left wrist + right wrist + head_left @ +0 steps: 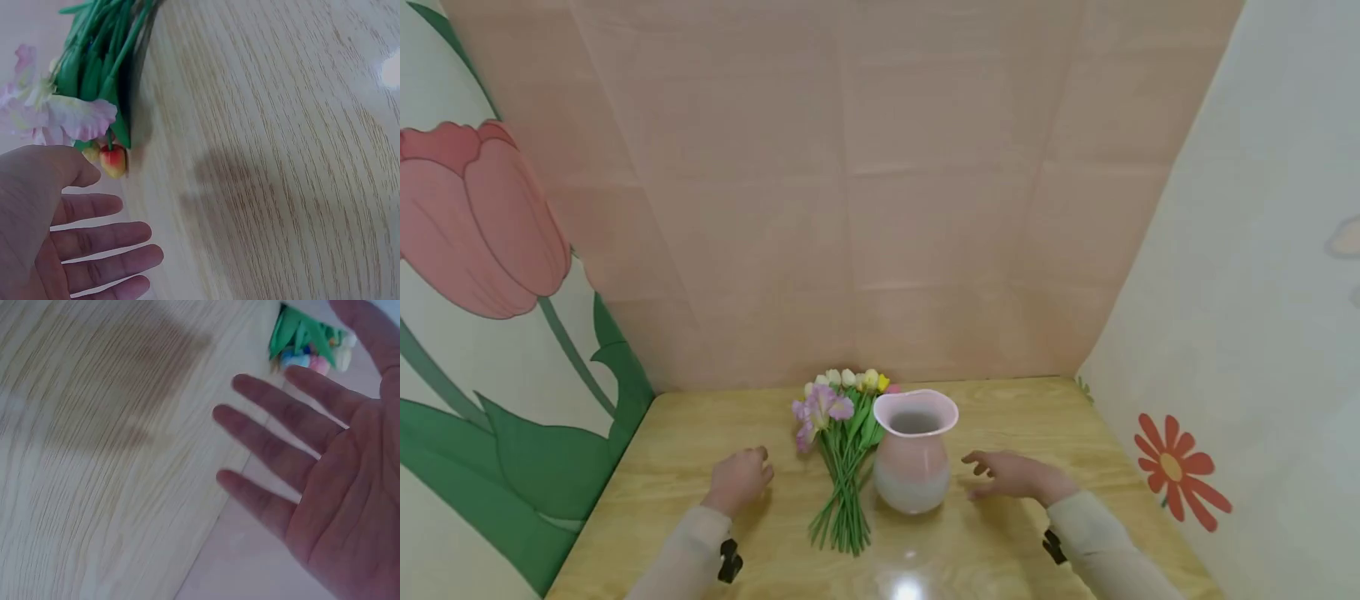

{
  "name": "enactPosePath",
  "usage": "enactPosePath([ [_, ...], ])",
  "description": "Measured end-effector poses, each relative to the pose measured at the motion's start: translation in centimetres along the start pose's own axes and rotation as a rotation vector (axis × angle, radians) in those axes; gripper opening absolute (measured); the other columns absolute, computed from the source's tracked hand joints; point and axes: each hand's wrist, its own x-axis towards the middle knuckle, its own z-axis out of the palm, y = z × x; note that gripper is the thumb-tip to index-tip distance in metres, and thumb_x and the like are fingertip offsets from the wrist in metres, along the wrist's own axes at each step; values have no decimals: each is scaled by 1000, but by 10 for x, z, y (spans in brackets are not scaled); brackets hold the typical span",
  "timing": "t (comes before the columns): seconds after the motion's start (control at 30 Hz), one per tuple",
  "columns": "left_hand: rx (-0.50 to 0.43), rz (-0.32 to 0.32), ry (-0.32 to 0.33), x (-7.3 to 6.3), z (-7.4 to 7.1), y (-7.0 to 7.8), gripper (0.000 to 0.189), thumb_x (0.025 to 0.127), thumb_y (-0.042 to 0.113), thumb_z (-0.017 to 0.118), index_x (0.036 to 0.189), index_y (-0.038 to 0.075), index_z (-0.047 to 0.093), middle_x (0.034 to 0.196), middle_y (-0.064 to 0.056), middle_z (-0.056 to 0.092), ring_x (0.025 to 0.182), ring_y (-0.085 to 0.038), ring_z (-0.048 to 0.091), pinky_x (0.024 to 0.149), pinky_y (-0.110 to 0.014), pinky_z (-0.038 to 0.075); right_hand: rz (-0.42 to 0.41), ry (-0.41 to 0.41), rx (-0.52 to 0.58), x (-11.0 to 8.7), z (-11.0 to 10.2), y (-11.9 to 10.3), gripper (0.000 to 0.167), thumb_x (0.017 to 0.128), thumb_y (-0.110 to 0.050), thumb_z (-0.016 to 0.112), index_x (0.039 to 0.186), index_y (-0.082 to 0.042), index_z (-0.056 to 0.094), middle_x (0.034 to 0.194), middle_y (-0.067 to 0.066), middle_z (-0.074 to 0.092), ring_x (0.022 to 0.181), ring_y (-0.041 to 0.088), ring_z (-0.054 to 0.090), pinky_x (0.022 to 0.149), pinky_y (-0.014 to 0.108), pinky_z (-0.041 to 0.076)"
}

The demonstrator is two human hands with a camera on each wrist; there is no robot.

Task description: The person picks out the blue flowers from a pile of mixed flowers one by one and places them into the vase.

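Note:
A pink-and-white vase [912,467] with a wavy, flared rim stands upright on the wooden table. Against its left side lies a bunch of flowers [842,450], blossoms toward the back wall and green stems toward me. Purple, white and yellow blooms show in it. To the left of the bunch my left hand [741,481] hovers, holding nothing; in the left wrist view its fingers [106,240] are spread, with a pale purple flower [56,115] beyond the thumb. My right hand [1015,475], also holding nothing, is right of the vase, apart from it, fingers loosely extended.
The wooden table [700,425] meets a pinkish cloth backdrop [850,208] at its far edge. A wall with a painted tulip [482,217] rises on the left, and one with a red painted flower [1180,471] on the right.

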Motion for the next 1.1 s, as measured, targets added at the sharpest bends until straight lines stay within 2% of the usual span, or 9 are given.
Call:
enactPosePath([
  [0.17,7,7,5,-1,-1,2,28,90,24,62,106,2,66,93,-14,70,66,-19,61,53,-39,51,-126,26,171,9,6,-13,94,77,-35,80,149,-4,28,140,30,45,122,50,49,98,62,41],
  [0.37,10,15,4,-1,1,3,27,90,24,62,106,3,66,91,-13,70,67,-21,63,54,-39,51,-251,78,280,22,23,-19,111,70,-28,87,152,-10,15,152,19,33,135,43,38,108,62,28],
  [0.73,9,18,-3,2,3,5,26,90,26,61,105,5,67,91,-11,70,69,-19,63,56,-40,52,-238,56,403,33,42,-21,110,70,-25,87,151,-11,14,150,19,34,135,41,33,105,65,29],
  [0.87,-2,28,7,5,2,10,26,90,25,61,105,5,67,92,-11,70,75,-24,67,59,-42,53,-242,52,441,38,45,-18,110,69,-22,87,151,-13,14,148,14,37,134,34,37,110,57,27],
  [1.03,-52,69,38,14,-2,25,24,91,25,60,105,5,68,95,-11,71,79,-26,68,62,-42,54,-239,66,463,42,49,-12,105,70,-22,86,149,-14,17,141,8,47,128,23,45,110,44,30],
  [1.1,-74,91,55,19,-4,34,24,94,27,59,101,7,68,88,-9,71,73,-23,66,60,-41,53,-236,67,471,44,51,-11,105,70,-21,86,149,-15,18,138,7,49,125,21,48,108,43,32],
])
